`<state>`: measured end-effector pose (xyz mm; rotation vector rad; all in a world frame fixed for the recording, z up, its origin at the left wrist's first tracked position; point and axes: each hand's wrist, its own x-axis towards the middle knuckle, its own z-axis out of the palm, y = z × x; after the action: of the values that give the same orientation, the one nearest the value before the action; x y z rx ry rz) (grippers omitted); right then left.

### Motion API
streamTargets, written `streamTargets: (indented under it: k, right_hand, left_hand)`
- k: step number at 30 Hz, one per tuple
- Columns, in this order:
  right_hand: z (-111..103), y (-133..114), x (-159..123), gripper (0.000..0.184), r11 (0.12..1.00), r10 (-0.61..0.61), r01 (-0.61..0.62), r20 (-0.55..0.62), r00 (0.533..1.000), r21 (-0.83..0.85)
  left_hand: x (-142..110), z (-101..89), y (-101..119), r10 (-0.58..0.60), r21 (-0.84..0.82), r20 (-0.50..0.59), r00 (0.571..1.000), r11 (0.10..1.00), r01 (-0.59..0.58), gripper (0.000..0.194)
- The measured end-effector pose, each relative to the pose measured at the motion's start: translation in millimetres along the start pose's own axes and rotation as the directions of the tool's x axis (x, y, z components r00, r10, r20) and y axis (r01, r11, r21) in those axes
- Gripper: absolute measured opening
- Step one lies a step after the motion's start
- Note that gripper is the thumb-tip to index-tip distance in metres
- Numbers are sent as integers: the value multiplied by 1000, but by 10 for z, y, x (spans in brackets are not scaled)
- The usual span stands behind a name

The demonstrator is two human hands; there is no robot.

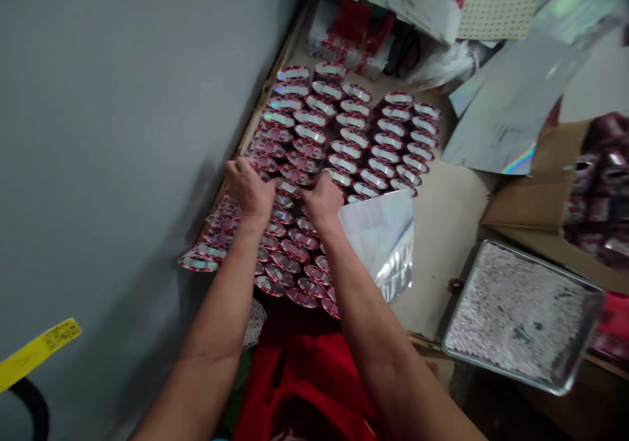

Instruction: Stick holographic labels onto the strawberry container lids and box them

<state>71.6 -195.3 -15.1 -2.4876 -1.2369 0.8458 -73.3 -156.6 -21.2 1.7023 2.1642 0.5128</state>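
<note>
Many small red-and-white packets (310,133) with pointed oval tops stand upright in close rows on the table. My left hand (250,191) is over the left rows, its fingers curled and its thumb pointing inward. Facing it, my right hand (324,200) is closed too, thumb and fingers pinched together. Between the two hands sits one oval-topped packet (289,188), with my fingertips at its opposite ends. Some fingertips are hidden. A shiny silver sheet (381,234) lies just right of my right wrist, against the rows.
At right, a metal tray (521,310) of pale small grains overhangs the table edge. Behind it stands an open cardboard box (525,198) of dark red packets. Silver sheets (496,120) and a wrapped bundle (348,38) lie at the back. A grey wall (122,133) borders the left.
</note>
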Motion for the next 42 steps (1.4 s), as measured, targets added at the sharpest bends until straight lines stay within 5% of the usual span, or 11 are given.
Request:
streamTargets:
  k: [3,6,9,12,14,17,20,24,36,39,42]
  right_hand:
    - [-55,-12,20,34,997,-70,71,41,997,-25]
    - [-210,176,-100,19,987,-145,141,34,989,82]
    - [-503,702,-302,20,958,-167,187,-107,980,216]
    - [-822,1429,-395,24,970,1,93,-387,922,224]
    - [-969,1858,-341,27,987,19,65,-511,859,146]
    - [-1068,2234,-147,34,964,-250,263,-474,844,-41]
    - [-1104,2314,51,38,869,-495,464,-289,819,-171]
    - [-1147,2279,188,40,794,-603,574,-142,785,-200]
    - [-1234,2379,-22,29,670,-727,684,-65,684,-290]
    - [-1368,2371,-116,15,694,-705,674,-46,708,-253]
    - [-1532,2308,-190,13,767,-637,623,-69,768,-157]
  left_hand:
    - [103,-85,92,-4,36,34,999,999,3,52]
    - [-28,-85,409,192,-37,150,970,981,-189,30]
    - [-460,121,940,428,-199,310,849,903,-382,15]
    - [-934,520,1446,561,-303,383,734,827,-474,16]
    - [-1126,792,1647,536,-263,423,731,845,-466,27]
    - [-1199,1041,1726,457,-175,450,767,887,-426,27]
    - [-1166,1073,1689,463,-211,427,777,886,-412,12]
    - [-1147,1025,1683,425,-265,440,791,903,-338,6]
    - [-1092,990,1696,224,-231,609,761,968,-100,7]
    - [-1130,950,1706,234,-245,616,752,964,-100,8]
    - [-1149,948,1731,221,-217,565,795,969,-114,8]
